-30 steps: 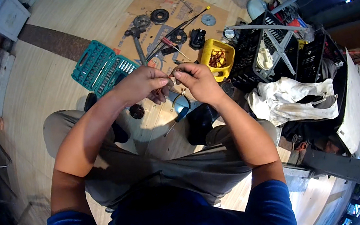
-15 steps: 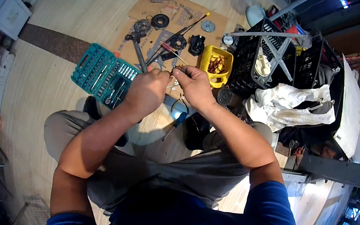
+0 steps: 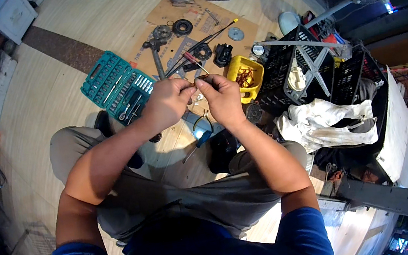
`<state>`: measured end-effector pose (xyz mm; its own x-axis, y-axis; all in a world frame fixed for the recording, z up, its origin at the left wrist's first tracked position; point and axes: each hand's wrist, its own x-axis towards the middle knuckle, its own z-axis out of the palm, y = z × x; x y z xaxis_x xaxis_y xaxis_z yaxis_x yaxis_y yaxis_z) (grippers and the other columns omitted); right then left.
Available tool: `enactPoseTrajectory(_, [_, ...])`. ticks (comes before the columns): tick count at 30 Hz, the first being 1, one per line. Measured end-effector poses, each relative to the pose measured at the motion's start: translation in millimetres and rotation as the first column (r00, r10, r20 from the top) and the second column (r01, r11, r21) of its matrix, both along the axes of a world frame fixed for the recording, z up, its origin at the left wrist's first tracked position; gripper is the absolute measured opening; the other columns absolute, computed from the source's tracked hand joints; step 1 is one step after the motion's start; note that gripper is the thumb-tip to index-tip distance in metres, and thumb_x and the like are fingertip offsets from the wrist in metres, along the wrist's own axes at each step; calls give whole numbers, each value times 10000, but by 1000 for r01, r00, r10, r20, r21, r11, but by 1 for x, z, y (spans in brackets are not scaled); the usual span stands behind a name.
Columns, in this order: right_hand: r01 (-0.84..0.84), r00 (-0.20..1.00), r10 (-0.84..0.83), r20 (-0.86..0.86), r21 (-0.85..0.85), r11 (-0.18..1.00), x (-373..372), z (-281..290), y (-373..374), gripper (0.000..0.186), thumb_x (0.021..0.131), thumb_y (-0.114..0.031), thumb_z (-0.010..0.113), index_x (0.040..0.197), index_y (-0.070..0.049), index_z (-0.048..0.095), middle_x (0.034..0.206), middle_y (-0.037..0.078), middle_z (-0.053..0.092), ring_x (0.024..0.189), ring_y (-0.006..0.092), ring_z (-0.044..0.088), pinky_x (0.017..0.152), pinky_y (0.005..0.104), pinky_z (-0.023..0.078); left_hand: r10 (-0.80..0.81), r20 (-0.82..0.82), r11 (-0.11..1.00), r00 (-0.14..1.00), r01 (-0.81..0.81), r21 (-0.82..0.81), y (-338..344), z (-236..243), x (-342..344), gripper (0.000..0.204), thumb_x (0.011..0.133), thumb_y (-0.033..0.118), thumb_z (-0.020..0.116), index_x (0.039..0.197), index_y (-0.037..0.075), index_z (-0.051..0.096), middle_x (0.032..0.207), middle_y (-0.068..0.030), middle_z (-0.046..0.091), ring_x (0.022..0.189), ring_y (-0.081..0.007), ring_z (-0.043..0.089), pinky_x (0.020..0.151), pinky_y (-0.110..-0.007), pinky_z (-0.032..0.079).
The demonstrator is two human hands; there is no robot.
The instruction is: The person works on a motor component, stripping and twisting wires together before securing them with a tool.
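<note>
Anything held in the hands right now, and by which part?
The left hand and right hand seem to pinch a small copper-coloured piece between them; it is mostly hidden, so which part each grips cannot be told.

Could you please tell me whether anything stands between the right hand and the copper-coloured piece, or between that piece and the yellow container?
Nothing visible separates the right hand from the copper-coloured piece it pinches. Between that piece and the yellow container, the right hand itself is in the way in this view; I see no other obstacle.
</note>
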<state>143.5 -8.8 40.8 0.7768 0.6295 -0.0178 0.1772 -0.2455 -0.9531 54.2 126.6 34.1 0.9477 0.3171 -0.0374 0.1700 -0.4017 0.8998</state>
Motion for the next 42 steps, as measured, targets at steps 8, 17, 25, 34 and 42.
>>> enactPoseTrajectory(8, [-81,974,118,-193,186,979,9,14,-5,129,915,-82,597,968,22,651,773,19,649,700,76,570,656,239,481,-266,-16,510,964,127,-851,14,10,1,230,968,206,507,970,3,615,779,-66,649,629,-123,629,605,-267,530])
enactPoseTrajectory(17, [123,992,-120,-42,85,989,-7,3,3,182,908,-138,613,871,38,644,667,8,585,606,64,447,546,248,400,-10,36,999,999,9,34,-1,10,1,219,889,146,601,954,-55,658,773,-143,683,656,-176,660,609,-308,519])
enactPoseTrajectory(25, [30,994,-20,-105,94,995,2,6,-2,210,921,-173,612,798,-3,622,617,-29,530,542,39,426,472,215,332,-16,192,978,981,-25,209,-6,18,0,189,845,144,636,924,-25,668,826,-209,654,702,-321,661,632,-351,510])
enactPoseTrajectory(34, [18,938,55,-343,206,978,11,14,-5,147,932,-143,590,921,-2,628,691,-36,564,591,45,449,522,220,384,-94,-65,849,993,45,-526,1,12,7,225,925,150,560,814,-34,627,624,-55,604,537,-102,595,505,-304,464])
enactPoseTrajectory(42, [1,973,29,-230,128,992,4,17,-7,133,908,-117,622,924,8,664,742,-19,613,664,39,495,578,215,415,-27,93,999,995,23,39,-7,20,0,205,886,146,592,964,-33,654,786,-171,660,680,-234,644,633,-336,494])
